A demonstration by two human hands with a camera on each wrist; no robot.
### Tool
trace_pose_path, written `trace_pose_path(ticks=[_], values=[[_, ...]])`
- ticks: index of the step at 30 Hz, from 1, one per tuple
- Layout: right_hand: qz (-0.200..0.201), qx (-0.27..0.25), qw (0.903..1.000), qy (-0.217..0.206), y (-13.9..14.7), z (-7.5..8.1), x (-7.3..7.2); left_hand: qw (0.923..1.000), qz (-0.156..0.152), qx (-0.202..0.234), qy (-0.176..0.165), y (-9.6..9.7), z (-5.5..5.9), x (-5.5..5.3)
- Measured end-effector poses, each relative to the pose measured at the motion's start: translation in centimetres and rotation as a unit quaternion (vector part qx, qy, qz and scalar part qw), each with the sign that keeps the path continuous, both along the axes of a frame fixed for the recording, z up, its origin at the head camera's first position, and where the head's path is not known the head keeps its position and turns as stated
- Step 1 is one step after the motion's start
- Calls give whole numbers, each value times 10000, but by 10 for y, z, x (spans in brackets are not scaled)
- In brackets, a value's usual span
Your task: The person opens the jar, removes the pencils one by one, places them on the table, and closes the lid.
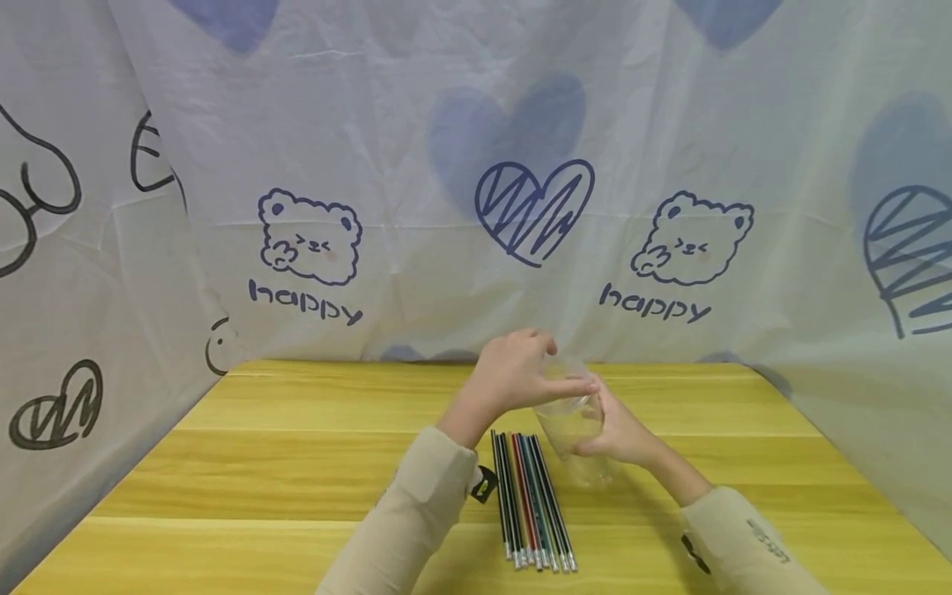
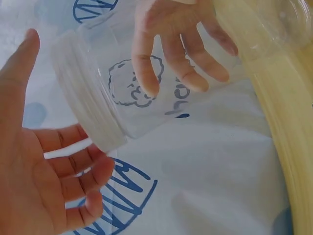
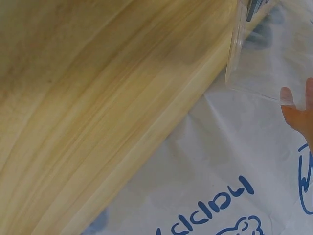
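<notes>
A clear, tapered plastic cup [image 1: 568,430] is tilted above the table beside the pencils, with a thick ridged band [image 2: 88,93] around its wide end. My right hand [image 1: 621,426] grips the cup body from the right; its fingers show through the clear wall in the left wrist view. My left hand [image 1: 516,372] reaches over the wide end. Its thumb stands apart from the band, while loosely bent fingers [image 2: 88,171] meet the band's lower edge. Several pencils [image 1: 528,496] lie side by side near my left wrist, their eraser ends toward me.
The yellow wood-grain table [image 1: 297,463] extends to both sides and ends at a pale curtain [image 1: 416,165] printed with hearts, bears and lettering. Another curtain panel [image 1: 74,314] hangs along the left side.
</notes>
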State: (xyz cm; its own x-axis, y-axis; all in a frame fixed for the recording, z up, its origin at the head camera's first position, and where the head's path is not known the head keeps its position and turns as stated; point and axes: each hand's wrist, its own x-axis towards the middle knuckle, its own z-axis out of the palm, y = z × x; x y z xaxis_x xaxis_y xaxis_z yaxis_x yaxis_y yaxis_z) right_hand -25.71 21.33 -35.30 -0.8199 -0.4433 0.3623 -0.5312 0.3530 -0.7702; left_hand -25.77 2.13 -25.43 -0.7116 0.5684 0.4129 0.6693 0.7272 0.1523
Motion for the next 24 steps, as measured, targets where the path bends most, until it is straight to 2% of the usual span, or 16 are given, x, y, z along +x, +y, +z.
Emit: trace_pose_path(ticks=[5,8,10,12,15,19,24], values=[[121,-17,9999,115,-1,-1,0,9993,331,-154,37,4,0,6],[129,-65,9999,88,0,-1,1,9990,387,-225,-78,5,1,8],[132,-104,9998,68,0,-1,0,9991,301,-238,-154,6,2,8],[126,-152,9998,56,0,0,0,9995,101,-199,-244,6,3,8],[142,-194,9997,81,0,0,0,9984,-407,-127,-380,5,3,6],[146,-290,9995,60,1,0,0,9923,-1072,-87,-620,3,4,3],[161,-370,9992,29,2,-1,0,9837,-1608,-111,-800,1,6,1]])
